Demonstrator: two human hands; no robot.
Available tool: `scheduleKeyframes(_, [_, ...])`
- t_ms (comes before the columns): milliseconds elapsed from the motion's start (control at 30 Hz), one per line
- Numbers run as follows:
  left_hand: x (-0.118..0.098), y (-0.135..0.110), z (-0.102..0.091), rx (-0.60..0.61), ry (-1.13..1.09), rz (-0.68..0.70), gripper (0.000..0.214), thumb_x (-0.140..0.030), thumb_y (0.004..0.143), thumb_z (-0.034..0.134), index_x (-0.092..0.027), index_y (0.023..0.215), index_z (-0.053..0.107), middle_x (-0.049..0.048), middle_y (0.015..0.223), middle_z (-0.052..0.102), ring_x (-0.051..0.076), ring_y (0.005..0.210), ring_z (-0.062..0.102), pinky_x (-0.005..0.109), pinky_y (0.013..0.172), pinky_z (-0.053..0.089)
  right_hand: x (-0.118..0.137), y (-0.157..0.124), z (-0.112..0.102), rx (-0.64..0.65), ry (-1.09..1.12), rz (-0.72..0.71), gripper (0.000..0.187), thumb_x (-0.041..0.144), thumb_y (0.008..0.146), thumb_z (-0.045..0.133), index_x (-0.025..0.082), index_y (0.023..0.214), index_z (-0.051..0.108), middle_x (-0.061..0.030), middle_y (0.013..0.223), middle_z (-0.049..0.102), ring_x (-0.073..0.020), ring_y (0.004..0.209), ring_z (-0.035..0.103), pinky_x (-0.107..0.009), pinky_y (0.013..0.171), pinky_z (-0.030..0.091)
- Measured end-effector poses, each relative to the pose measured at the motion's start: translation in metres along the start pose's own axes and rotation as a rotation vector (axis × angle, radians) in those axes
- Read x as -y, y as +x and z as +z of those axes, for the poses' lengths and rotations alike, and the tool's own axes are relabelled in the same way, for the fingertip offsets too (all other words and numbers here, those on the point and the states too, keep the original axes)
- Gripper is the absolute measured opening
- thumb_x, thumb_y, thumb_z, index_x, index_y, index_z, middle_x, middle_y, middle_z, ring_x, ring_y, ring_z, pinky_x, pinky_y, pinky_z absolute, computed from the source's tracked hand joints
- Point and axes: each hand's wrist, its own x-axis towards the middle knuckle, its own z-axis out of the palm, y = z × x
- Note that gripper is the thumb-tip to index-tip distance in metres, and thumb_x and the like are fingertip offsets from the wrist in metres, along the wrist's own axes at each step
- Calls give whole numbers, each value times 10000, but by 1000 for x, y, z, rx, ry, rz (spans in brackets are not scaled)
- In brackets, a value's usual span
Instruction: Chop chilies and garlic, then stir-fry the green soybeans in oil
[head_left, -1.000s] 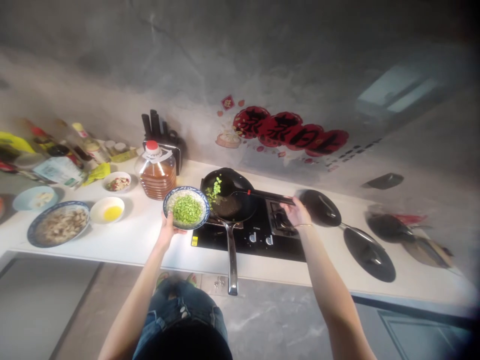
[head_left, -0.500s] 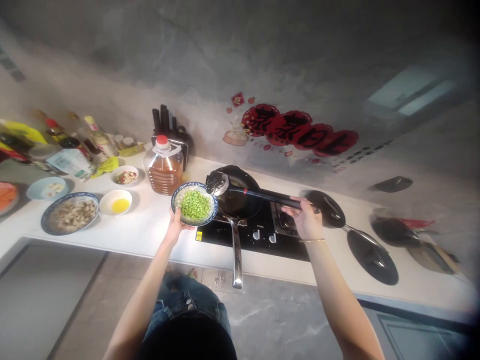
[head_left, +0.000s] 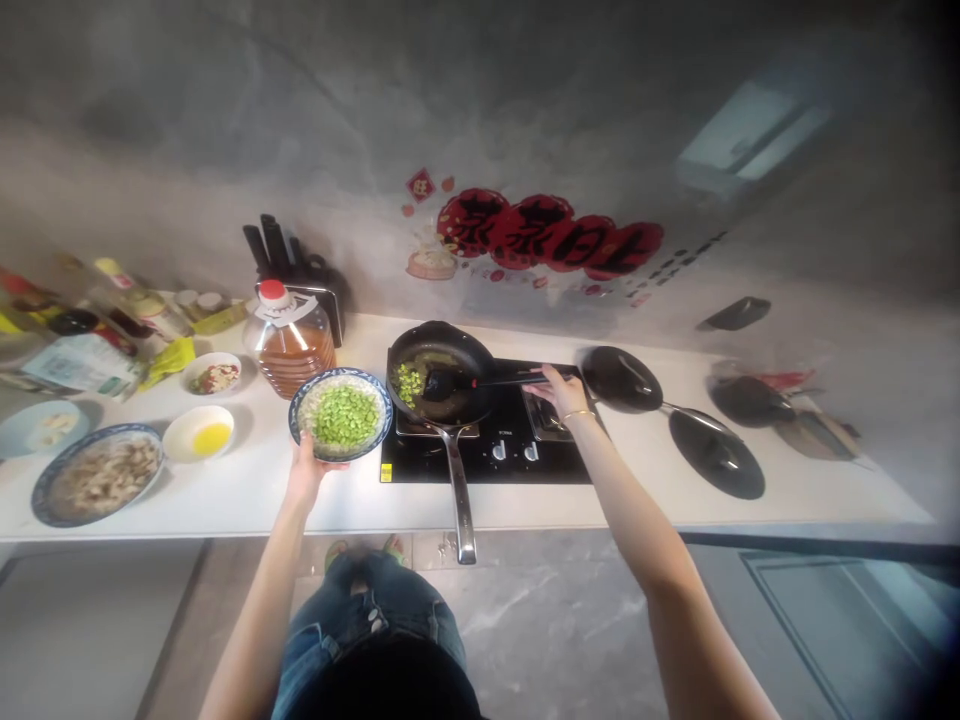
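Note:
My left hand (head_left: 309, 472) is closed on the near rim of a blue-rimmed bowl (head_left: 295, 412), holding it just left of the stove. Chopped green beans (head_left: 343, 418) fill much of it. A black long-handled spatula (head_left: 510, 379) is gripped by my right hand (head_left: 559, 392) at the handle's end. Its dark head rests inside the frying pan (head_left: 459, 405), though its exact shape is hard to make out. A small heap of chopped green pieces (head_left: 409, 384) lies at the pan's left side. The pan sits on the left burner with its steel handle pointing toward me.
Left on the counter stand an oil jug (head_left: 289, 345), a knife block (head_left: 319, 300), a bowl with yellow liquid (head_left: 196, 432), a plate of sliced mushrooms (head_left: 97, 475) and a small bowl of chopped seasonings (head_left: 214, 375). Dark lids (head_left: 716, 450) and another pan (head_left: 622, 378) lie right.
Green pieces now lie in the pan. The spatula head has moved from the bowl's edge into the pan, and the bowl has shifted left, away from it.

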Motion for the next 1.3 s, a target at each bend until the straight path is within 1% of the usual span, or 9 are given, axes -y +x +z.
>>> scheduleKeyframes(200, [5,-4,-12,4,59,-26,696,-536,891,523,-233,1479,308,218,1473,426,270,883,707,340,504,600,16,42,29,135,-50,125,199,281,845,721,104,762,686,-111,651,731,-196,596,730,-256,671,640])
scheduleKeyframes(333, [6,-15,-11,-24,53,-21,682,-543,880,532,-218,1455,363,210,1442,465,280,907,703,323,498,595,16,63,52,228,-55,193,193,238,880,680,90,756,677,-123,648,730,-179,588,727,-206,626,622])
scheduleKeyframes(433, [5,-23,-9,-42,46,-17,688,-552,869,541,-207,1444,385,205,1429,481,287,934,697,311,504,593,11,71,62,237,-30,194,190,239,891,666,102,759,671,-100,629,725,-164,580,722,-195,608,617])
scheduleKeyframes(567, [6,-27,-8,-39,55,-21,732,-560,860,552,-204,1463,342,215,1438,468,289,928,696,315,490,588,9,75,64,246,-14,191,186,246,888,668,109,763,669,-86,607,715,-165,565,715,-196,586,615])
scheduleKeyframes(667, [7,-27,-7,-30,48,-23,743,-570,857,553,-209,1468,330,219,1438,463,292,909,702,324,478,584,9,75,63,241,49,148,161,233,866,690,110,765,664,-84,647,727,-164,578,715,-208,614,623])
scheduleKeyframes(800, [11,-23,-6,-21,46,-7,750,-571,862,548,-215,1476,308,225,1456,439,294,933,697,320,491,589,9,72,60,216,96,127,130,241,843,712,126,802,669,-64,668,733,-168,600,717,-241,617,636])
scheduleKeyframes(933, [14,-16,-9,17,43,-43,789,-581,846,568,-221,1487,283,242,1468,419,309,904,705,349,483,593,8,66,60,180,81,128,159,244,865,684,110,781,671,-81,635,721,-164,566,708,-212,580,623])
scheduleKeyframes(1100, [14,-13,-10,11,23,-44,763,-556,861,564,-267,1496,256,222,1500,388,294,908,709,333,486,596,11,63,63,175,106,88,172,258,839,720,104,785,667,-81,655,728,-182,583,718,-242,606,635])
scheduleKeyframes(1300, [13,-14,-7,13,-13,-45,728,-531,867,573,-290,1485,272,201,1506,383,280,882,713,327,468,596,7,59,58,152,87,140,166,256,863,692,110,788,674,-71,648,727,-159,578,713,-203,582,622])
